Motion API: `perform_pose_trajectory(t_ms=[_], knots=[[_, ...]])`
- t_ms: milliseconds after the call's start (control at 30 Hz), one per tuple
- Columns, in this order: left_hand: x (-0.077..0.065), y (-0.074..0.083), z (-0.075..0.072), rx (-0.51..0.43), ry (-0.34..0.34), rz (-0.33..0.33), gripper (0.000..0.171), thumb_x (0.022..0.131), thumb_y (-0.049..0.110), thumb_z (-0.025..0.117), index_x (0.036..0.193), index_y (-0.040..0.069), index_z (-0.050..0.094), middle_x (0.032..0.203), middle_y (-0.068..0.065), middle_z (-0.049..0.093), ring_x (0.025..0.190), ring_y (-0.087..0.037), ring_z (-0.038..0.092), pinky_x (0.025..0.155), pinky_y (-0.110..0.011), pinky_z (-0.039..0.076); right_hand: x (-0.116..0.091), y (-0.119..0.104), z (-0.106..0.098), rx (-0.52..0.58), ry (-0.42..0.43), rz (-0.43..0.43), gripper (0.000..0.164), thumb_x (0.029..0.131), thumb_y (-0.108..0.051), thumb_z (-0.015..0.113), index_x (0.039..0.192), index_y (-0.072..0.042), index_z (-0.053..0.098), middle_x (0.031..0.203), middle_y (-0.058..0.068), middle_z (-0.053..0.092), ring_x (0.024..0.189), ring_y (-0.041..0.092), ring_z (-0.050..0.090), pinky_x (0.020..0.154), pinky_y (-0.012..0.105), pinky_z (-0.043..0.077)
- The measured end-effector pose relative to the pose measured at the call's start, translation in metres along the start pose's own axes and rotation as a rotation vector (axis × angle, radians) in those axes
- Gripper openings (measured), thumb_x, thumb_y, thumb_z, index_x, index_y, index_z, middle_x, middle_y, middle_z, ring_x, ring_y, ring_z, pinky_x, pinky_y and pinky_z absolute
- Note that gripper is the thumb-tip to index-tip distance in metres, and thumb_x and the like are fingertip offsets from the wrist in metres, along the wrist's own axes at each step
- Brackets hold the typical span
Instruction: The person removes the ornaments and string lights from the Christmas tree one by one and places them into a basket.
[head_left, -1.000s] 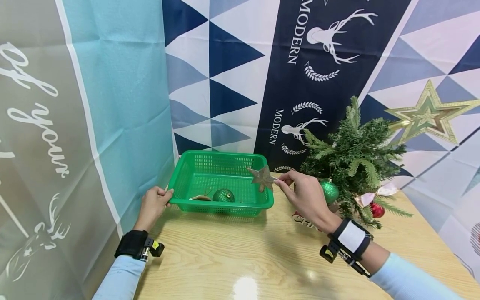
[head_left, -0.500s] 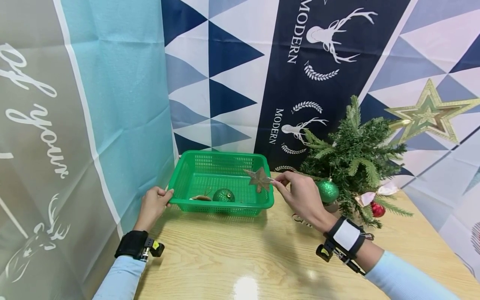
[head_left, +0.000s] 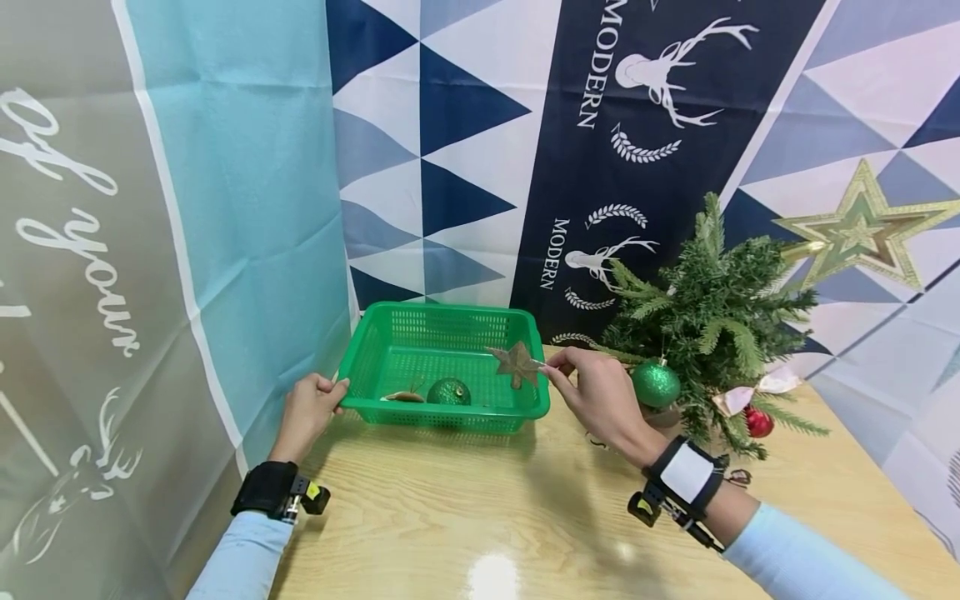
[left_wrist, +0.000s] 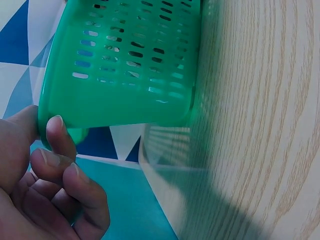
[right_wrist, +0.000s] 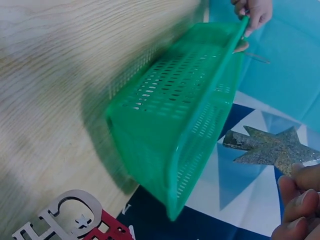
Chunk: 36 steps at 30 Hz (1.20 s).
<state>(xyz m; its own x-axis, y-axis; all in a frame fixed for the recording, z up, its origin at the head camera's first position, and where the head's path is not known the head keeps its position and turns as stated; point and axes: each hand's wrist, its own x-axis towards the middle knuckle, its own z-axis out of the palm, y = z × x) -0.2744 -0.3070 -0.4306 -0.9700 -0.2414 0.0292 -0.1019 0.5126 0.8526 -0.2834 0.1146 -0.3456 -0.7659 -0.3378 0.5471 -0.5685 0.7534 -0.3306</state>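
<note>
A star is pinched by the right hand above the right end of the basket, whose left rim is gripped by the left hand. Placing seems the step; lowering and release appear needed.

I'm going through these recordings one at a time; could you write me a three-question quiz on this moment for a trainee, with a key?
1. Short answer: What does the right hand hold?
2. True or false: One green bauble hangs on the tree, and a second green bauble lies in the green basket.
3. Multiple choice: Where is the left hand?
A) Flat on the table
B) At the basket's rim, gripping it
C) Touching the red bauble

Key: 1. A glittery star. 2. True. 3. B.
</note>
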Motion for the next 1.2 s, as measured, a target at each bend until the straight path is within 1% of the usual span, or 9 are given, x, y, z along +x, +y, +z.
perform_pose_trajectory(t_ms=[200,433,700,867,1033,1200], knots=[[-0.001,0.001,0.001,0.003,-0.002,-0.003,0.03,0.107,0.031,0.059,0.1,0.002,0.055,0.088,-0.024,0.07,0.05,-0.018,0.038,0.047,-0.033,0.032,-0.002,0.002,0.004,-0.001,0.002,-0.002,0.008,0.098,-0.02,0.075,0.101,-0.013,0.076,0.087,0.0,0.072,0.055,0.007,0.046,0.052,0.03,0.039],[0.002,0.001,0.002,0.005,-0.001,-0.007,0.029,0.107,0.031,0.06,0.1,0.002,0.056,0.086,-0.022,0.07,0.05,-0.018,0.037,0.047,-0.033,0.033,-0.002,0.002,0.009,-0.007,0.013,-0.029,0.008,0.097,-0.022,0.076,0.099,-0.014,0.077,0.087,0.0,0.073,0.057,0.006,0.051,0.053,0.03,0.041],[0.003,0.0,0.002,0.011,0.004,-0.011,0.03,0.107,0.031,0.06,0.098,0.003,0.056,0.088,-0.024,0.071,0.049,-0.017,0.038,0.047,-0.033,0.033,-0.002,0.002,0.017,-0.008,0.008,-0.024,0.009,0.097,-0.022,0.076,0.099,-0.014,0.078,0.085,0.0,0.073,0.051,0.004,0.047,0.05,0.029,0.039],[0.001,0.001,0.002,0.004,0.003,-0.015,0.03,0.107,0.031,0.06,0.098,0.003,0.055,0.088,-0.024,0.07,0.049,-0.017,0.037,0.046,-0.033,0.033,-0.003,0.001,0.022,-0.011,0.004,-0.029,0.007,0.096,-0.02,0.077,0.098,-0.013,0.078,0.084,0.001,0.074,0.057,0.005,0.054,0.052,0.029,0.041],[0.0,0.001,0.001,0.001,0.003,-0.008,0.031,0.107,0.031,0.059,0.098,0.002,0.054,0.087,-0.023,0.07,0.049,-0.017,0.037,0.046,-0.033,0.033,-0.003,0.0,0.026,-0.015,-0.004,-0.032,0.006,0.096,-0.02,0.077,0.097,-0.014,0.078,0.083,0.0,0.073,0.057,0.006,0.055,0.05,0.028,0.04],[0.0,0.0,0.001,0.006,0.006,-0.005,0.031,0.107,0.032,0.06,0.098,0.002,0.055,0.087,-0.023,0.07,0.05,-0.018,0.038,0.046,-0.033,0.033,-0.005,-0.001,0.03,-0.009,-0.007,-0.053,0.005,0.095,-0.02,0.078,0.098,-0.015,0.079,0.085,-0.001,0.075,0.064,0.009,0.064,0.052,0.03,0.047]])
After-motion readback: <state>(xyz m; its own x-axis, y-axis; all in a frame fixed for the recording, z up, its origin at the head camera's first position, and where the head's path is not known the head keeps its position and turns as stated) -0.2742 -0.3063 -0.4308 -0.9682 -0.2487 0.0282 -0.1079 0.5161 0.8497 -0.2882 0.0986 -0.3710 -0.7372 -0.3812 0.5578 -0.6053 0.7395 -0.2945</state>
